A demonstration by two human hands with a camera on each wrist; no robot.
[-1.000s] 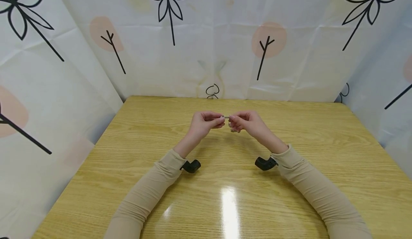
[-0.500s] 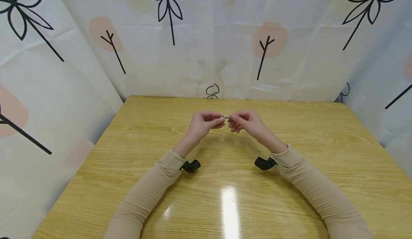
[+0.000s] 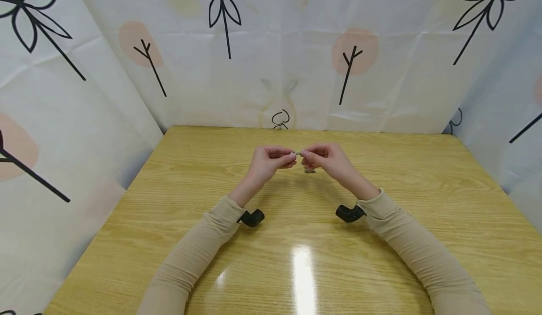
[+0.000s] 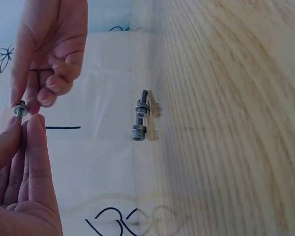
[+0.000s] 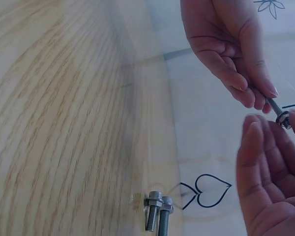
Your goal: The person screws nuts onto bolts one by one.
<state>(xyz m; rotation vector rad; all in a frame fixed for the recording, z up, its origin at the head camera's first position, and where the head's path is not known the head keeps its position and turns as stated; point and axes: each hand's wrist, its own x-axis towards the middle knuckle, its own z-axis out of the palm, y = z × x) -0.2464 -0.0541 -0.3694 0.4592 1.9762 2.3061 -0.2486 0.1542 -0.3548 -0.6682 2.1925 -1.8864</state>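
Between both hands, above the table, a small metal bolt with a washer and a nut-like collar near one end is held. My left hand pinches its shank between thumb and fingertips. The thumb and fingertips of my right hand pinch the collar end, as the right wrist view shows the right thumb against it. Two more bolts with collars near their heads lie side by side on the table; in the head view these bolts are partly hidden under the right hand's fingers.
The wood-grain table ends at a patterned cloth behind the hands, with further cloth on both sides. Black curved mounts stick out at the left cuff and the right cuff.
The right hand's lower fingers have shifted around the pinched end, covering and then baring the bolts on the table. The left hand stays nearly still; the head view shifts slightly.
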